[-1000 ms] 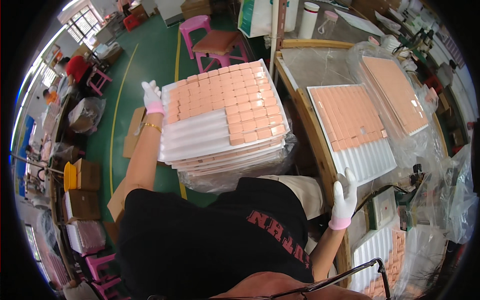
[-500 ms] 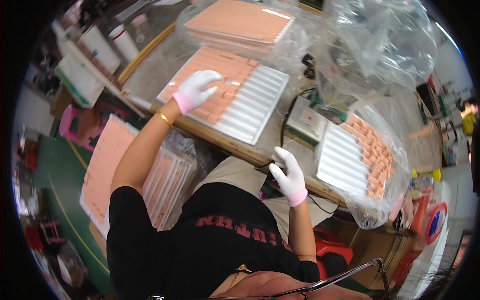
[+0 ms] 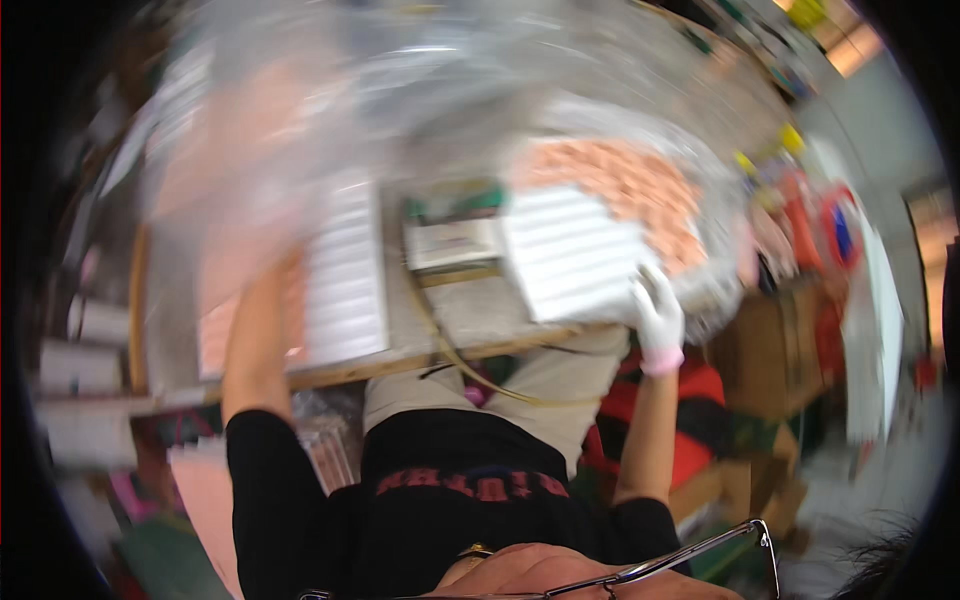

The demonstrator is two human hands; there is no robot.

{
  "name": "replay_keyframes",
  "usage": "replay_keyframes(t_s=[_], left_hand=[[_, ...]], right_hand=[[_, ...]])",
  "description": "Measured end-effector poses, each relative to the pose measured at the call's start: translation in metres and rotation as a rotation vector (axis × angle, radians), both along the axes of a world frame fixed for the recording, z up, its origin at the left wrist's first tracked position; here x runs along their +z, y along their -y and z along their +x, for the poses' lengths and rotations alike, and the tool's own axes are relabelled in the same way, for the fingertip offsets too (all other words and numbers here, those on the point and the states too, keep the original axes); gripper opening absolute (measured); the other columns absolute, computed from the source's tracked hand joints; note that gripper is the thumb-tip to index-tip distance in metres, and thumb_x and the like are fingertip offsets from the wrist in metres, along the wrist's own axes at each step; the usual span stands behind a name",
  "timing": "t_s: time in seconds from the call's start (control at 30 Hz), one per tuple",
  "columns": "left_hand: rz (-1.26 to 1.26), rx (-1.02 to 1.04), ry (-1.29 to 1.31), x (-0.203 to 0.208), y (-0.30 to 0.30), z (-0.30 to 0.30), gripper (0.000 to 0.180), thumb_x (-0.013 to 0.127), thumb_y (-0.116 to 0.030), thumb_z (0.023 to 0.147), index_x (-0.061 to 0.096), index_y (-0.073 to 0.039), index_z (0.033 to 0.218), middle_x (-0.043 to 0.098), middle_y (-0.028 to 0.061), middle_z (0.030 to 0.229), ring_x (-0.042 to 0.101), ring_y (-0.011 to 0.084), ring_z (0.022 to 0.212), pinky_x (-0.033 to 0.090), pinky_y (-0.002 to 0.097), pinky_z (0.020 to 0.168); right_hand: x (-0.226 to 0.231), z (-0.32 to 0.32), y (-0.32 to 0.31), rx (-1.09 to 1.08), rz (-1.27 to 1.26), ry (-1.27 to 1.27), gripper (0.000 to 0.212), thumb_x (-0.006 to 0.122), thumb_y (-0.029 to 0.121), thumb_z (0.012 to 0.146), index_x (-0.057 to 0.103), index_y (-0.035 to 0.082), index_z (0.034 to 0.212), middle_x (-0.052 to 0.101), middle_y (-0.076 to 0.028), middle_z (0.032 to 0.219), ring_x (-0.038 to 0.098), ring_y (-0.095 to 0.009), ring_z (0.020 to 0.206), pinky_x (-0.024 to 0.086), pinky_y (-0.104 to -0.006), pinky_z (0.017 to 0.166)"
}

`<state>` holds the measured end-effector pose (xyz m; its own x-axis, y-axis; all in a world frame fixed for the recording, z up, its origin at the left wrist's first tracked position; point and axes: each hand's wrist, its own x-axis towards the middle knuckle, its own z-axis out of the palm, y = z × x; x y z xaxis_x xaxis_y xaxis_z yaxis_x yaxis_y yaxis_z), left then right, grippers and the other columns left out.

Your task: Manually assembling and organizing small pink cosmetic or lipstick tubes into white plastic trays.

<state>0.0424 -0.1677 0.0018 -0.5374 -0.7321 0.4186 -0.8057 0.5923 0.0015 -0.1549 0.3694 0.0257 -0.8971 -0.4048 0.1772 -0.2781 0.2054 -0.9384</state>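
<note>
While blur softens much of the scene, the right hand (image 3: 657,315) shows plainly at 3 o'clock, its fingertips at the near right corner of a white ridged tray (image 3: 570,255). That grip looks middling wide, the fingers loosely parted; whether they pinch the rim or only rest against it, I cannot tell. A low hold at a corner would steady the tray without disturbing the pink pieces (image 3: 615,180), which fill its band from 11 to 4 o'clock and leave the ridges nearest the body bare. Clear wrapping (image 3: 722,290) lies crumpled around the tray's right side, probably as its cover.

Toward 10 o'clock, the left hand (image 3: 272,212) is a pale smear behind or under a plastic sheet (image 3: 290,110), so the width of its grip, and whether it holds the sheet, cannot be told. A second ridged tray (image 3: 348,285) lies at 9 o'clock, pink pieces on its left part, near the front of the worktop (image 3: 520,340), likely for easy reach. Just short of 12 o'clock, a small boxy device (image 3: 452,243) sits between both trays, perhaps placed there to serve either side.
</note>
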Motion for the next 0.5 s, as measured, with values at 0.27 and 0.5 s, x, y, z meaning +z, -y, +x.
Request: replay_keyframes(t_s=[0.27,0.5], left_hand=[[0.059,0.174,0.306,0.005,0.019,0.012,0.038,0.059,-0.04,0.081,0.065,-0.008,0.1,0.064,0.017,0.103,0.06,0.0344,0.098,0.05,0.045,0.083],[0.21,0.143,0.212,-0.016,0.054,0.026,0.038,0.054,-0.037,0.083,0.062,-0.009,0.108,0.061,0.0189,0.109,0.057,0.0376,0.103,0.047,0.0471,0.087]], right_hand=[[0.026,-0.022,-0.01,0.003,0.696,-0.779,0.03,0.065,0.031,0.079,0.062,0.006,0.096,0.062,-0.013,0.082,0.06,-0.034,0.078,0.047,-0.043,0.069],[-0.004,-0.078,-0.07,-0.379,0.828,-0.654,0.029,0.062,0.033,0.08,0.063,0.007,0.092,0.063,-0.012,0.092,0.06,-0.032,0.085,0.047,-0.0431,0.075]])
